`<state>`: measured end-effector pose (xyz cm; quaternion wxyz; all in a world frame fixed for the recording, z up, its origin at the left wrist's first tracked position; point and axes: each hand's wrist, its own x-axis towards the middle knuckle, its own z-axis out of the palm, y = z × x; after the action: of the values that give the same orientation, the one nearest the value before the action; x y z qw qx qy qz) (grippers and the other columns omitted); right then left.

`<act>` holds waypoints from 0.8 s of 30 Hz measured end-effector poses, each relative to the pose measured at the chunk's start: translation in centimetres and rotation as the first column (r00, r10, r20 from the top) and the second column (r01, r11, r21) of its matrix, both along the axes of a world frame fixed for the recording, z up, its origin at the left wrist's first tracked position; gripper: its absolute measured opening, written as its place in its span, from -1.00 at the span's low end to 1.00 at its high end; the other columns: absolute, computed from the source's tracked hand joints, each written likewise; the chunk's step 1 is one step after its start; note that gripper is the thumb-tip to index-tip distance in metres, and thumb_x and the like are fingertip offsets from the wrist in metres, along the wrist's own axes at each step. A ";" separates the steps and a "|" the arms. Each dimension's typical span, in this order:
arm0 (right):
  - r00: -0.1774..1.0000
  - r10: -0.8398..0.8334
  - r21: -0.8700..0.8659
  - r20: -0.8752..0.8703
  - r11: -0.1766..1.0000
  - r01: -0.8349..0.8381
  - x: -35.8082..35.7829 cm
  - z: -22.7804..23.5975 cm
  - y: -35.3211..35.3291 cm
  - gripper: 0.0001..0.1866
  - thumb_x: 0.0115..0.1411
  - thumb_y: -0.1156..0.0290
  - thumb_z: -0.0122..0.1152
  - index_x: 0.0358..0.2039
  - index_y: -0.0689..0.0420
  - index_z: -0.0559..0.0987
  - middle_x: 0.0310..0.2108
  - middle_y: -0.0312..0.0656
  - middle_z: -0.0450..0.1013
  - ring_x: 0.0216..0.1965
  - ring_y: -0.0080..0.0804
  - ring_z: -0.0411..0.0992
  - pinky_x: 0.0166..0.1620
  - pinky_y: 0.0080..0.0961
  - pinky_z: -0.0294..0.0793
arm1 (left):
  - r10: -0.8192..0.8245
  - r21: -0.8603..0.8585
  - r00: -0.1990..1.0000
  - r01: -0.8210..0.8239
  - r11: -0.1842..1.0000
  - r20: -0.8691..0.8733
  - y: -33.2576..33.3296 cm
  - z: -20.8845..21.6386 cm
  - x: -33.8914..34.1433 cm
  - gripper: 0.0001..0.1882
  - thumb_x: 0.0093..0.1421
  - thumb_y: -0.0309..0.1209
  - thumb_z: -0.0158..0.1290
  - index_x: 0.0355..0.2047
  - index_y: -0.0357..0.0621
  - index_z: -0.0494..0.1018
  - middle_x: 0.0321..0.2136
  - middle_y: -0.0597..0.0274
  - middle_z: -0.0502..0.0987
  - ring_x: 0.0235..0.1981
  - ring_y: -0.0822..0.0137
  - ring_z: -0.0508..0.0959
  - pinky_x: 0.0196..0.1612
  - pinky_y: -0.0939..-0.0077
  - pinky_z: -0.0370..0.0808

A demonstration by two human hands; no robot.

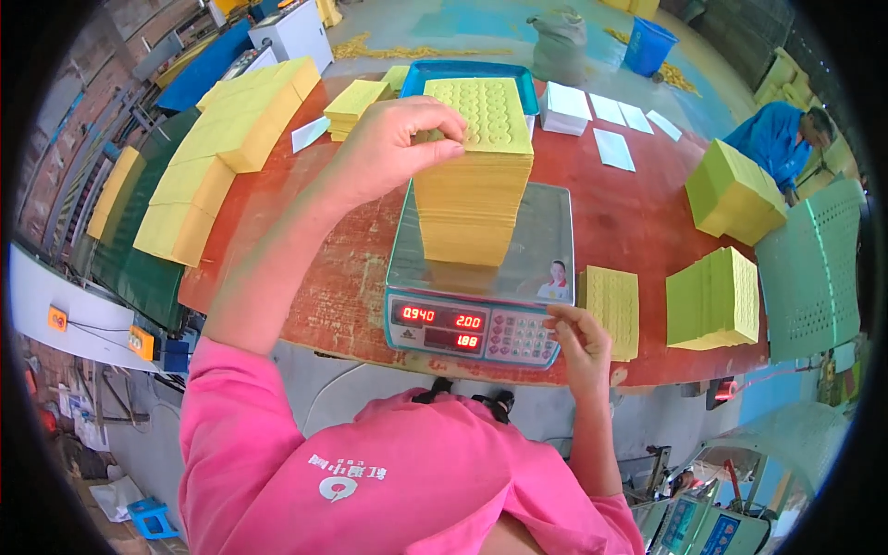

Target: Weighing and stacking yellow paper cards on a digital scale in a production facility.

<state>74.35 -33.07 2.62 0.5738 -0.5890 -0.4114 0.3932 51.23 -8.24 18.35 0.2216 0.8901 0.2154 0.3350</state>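
Observation:
A tall stack of yellow paper sheets (472, 203), its top sheet embossed with rows of round shapes, stands on the plate of a digital scale (541, 236). The scale's red display (439, 328) is lit. My left hand (412, 139) is at the upper left edge of the stack, fingers curled and thumb drawn toward the index finger; what they pinch, if anything, is hidden. At the right front corner of the scale, beside the keypad (521, 336), my right hand (583, 342) has its fingers loosely bent and slightly apart, with nothing visible in them.
A low yellow stack (610, 310) lies right of the scale, with taller stacks (712, 301) (735, 194) beyond. Long yellow blocks (217, 139) line the left side. Behind the scale are a blue tray (472, 69) and white paper (564, 106). A person in blue (772, 139) sits at far right.

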 end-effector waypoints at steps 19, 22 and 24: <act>0.922 0.198 0.132 -0.332 0.978 -0.163 0.3 8.3 4.4 -0.63 0.27 0.43 0.08 0.08 0.25 0.45 -0.16 -0.29 0.48 -0.17 -0.58 0.40 -0.10 -0.54 0.42 | -0.193 0.660 0.965 0.263 0.703 -0.179 -14.9 -5.0 2.4 -0.81 0.11 -0.40 0.18 -0.29 -0.20 0.53 -0.07 0.09 0.55 0.06 0.14 0.50 0.10 0.07 0.42; 0.980 0.114 0.252 -0.161 0.965 -0.071 4.8 6.3 3.5 -0.66 0.19 0.60 0.09 0.01 0.24 0.47 -0.17 -0.33 0.47 -0.12 -0.56 0.41 -0.04 -0.55 0.40 | -0.148 0.526 0.984 0.178 0.832 -0.100 -15.6 -7.0 3.5 -0.68 0.10 -0.49 0.17 -0.11 -0.22 0.46 0.09 0.01 0.44 0.13 0.05 0.44 0.16 0.00 0.37; 0.986 -0.135 0.239 0.097 0.965 0.109 10.0 8.2 0.9 -0.67 0.20 0.60 0.09 0.00 0.21 0.48 -0.17 -0.34 0.47 -0.11 -0.54 0.42 -0.03 -0.53 0.41 | 0.025 0.366 0.997 -0.048 0.929 0.069 -15.8 -8.2 2.9 -0.60 0.09 -0.44 0.18 -0.05 -0.28 0.43 0.12 -0.08 0.40 0.14 -0.04 0.42 0.13 0.00 0.40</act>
<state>84.31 -32.18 10.77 0.6381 -0.5629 -0.4492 0.2724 54.11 -24.03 10.17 0.0515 0.9006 0.1583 0.4016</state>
